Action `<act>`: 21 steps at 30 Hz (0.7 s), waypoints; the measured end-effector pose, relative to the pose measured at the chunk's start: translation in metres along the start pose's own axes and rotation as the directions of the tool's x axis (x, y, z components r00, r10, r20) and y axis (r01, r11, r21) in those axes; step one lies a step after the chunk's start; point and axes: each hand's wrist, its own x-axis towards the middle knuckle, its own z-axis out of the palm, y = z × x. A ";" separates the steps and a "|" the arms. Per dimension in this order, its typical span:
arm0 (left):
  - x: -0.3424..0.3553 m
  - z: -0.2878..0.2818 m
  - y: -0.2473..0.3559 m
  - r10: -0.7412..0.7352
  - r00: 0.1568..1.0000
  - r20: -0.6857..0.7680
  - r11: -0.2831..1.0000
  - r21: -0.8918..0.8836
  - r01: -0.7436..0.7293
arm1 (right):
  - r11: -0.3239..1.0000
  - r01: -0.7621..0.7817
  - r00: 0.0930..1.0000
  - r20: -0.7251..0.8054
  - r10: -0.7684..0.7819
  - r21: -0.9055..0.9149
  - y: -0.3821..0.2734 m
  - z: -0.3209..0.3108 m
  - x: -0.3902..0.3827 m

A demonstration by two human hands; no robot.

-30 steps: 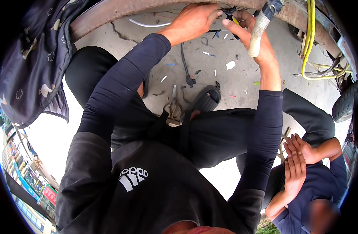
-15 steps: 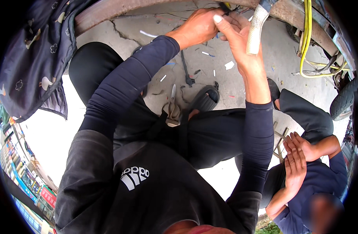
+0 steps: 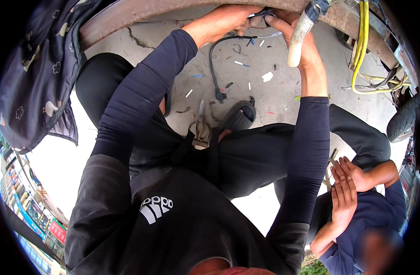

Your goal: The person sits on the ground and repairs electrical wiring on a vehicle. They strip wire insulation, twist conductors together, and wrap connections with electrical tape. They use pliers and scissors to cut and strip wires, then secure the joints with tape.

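My left hand [image 3: 226,23] is at the rusty metal frame [image 3: 109,20] along the top edge, its fingers closed on dark wiring [image 3: 266,13]. My right hand [image 3: 299,43] meets it there, thumb and fingers closed round the same wiring; what exactly they grip is too small to make out. A pale braided sleeve [image 3: 297,43] hangs in front of my right hand. Just below my hands a black cable [image 3: 212,62] curves down to a connector [image 3: 220,95] on the concrete.
Scissors [image 3: 200,130] lie between my legs beside a black slide sandal [image 3: 237,117]. Scraps dot the floor [image 3: 265,101]. Yellow cables [image 3: 360,50] and a tyre [image 3: 402,121] are at right. A patterned cloth [image 3: 36,91] hangs at left. Another person [image 3: 370,215] sits at lower right, hands raised together.
My hands drew together, then shifted slightly apart and up along the frame's underside. The yellow-handled tool seen between them earlier is no longer visible.
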 end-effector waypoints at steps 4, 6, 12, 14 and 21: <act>0.013 -0.021 -0.008 0.009 0.995 0.104 0.995 -0.097 0.001 | 0.881 -0.123 0.992 -0.032 0.122 -0.456 0.000 -0.012 0.006; 0.012 -0.018 -0.005 0.018 0.994 0.108 1.000 -0.026 -0.015 | 0.885 -0.130 0.990 -0.005 0.143 -0.447 -0.008 -0.015 0.002; 0.004 0.002 0.002 0.557 0.823 0.112 0.536 0.708 -0.460 | 0.737 -0.304 0.930 -0.021 0.367 -0.603 -0.049 -0.016 0.001; 0.002 0.001 0.002 0.550 0.822 0.149 0.351 0.852 -0.389 | 0.743 -0.309 0.932 -0.033 0.361 -0.593 -0.048 -0.016 -0.002; -0.014 0.011 0.004 0.515 0.853 0.086 0.306 0.911 -0.277 | 0.934 -0.249 0.968 -0.030 0.250 -0.257 -0.013 -0.022 -0.029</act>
